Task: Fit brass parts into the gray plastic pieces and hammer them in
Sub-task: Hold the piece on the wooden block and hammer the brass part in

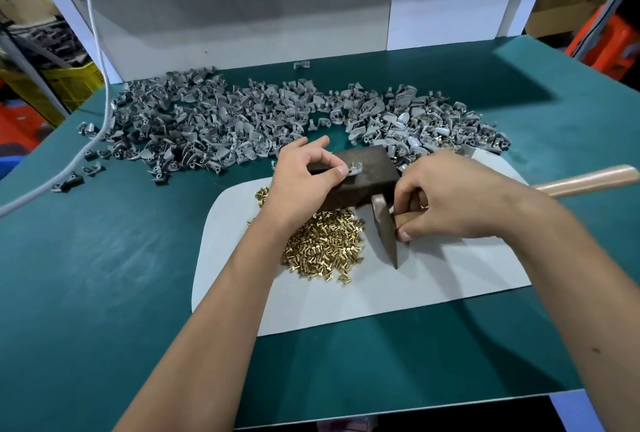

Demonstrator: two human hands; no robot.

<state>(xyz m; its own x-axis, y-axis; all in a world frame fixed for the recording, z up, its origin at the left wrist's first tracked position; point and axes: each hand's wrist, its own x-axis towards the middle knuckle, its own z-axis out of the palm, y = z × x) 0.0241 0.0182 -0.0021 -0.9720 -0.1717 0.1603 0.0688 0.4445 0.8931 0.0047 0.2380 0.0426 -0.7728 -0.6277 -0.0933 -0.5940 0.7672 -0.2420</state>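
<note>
Seating step: my left hand pinches one gray plastic piece flat on the dark block, right hand curled around the hammer near its head; next, lift and strike squarely, sparing fingers.

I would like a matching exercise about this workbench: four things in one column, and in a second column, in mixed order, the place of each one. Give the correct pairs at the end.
Things:
1. heap of brass parts
2. gray plastic piece held by the left hand
3. hammer
4. pile of gray plastic pieces

Places:
A. on top of the dark block
B. spread across the far part of the green table
C. gripped near its head by the right hand
D. on the pale mat, under the left wrist

Pairs: 1-D, 2-A, 3-C, 4-B
</note>
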